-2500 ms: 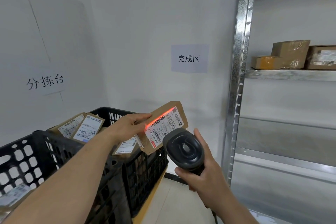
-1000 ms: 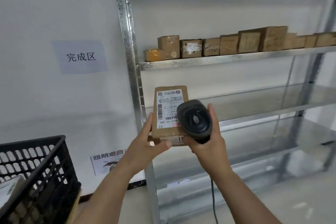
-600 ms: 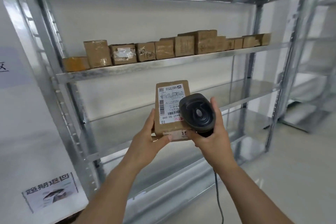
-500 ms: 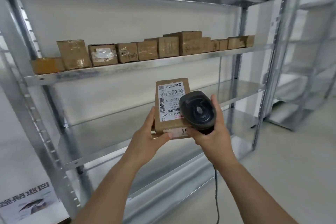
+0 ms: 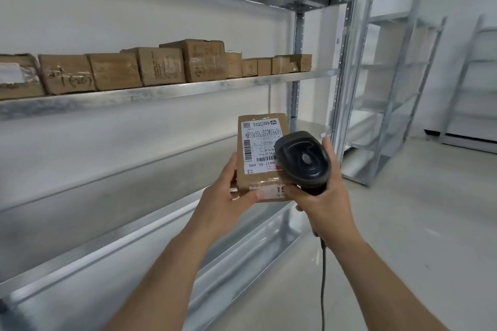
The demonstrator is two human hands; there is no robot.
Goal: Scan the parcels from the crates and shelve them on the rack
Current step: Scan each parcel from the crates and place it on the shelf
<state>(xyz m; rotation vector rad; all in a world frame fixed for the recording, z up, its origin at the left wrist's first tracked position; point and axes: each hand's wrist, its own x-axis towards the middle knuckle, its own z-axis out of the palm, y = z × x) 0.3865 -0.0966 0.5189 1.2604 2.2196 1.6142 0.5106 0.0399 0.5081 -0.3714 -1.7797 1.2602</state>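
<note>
Left hand (image 5: 228, 193) grips the parcel (image 5: 258, 158) by its lower left corner, thumb across the bottom edge, label facing the camera, held upright in the air in front of the rack (image 5: 347, 67). Right hand (image 5: 322, 196) is wrapped round the scanner (image 5: 302, 160) handle; the scanner head overlaps the parcel's right side, cable (image 5: 322, 277) hanging down past the wrist. No scan beam shows on the label. Parcel looks ready for shelving. Beyond the hands, lower shelves bare where visible; the upper shelf (image 5: 166, 91) carries a packed row of boxes (image 5: 161, 66), with only a short bare stretch at its right end. Risks: a one-handed corner grip could let the parcel slip on the lift; a push into the tight row could shove a neighbour box off the back or front edge; the cable could snag a rack post if the right hand helps. Further racks (image 5: 398, 88) stand well apart, at right.
</note>
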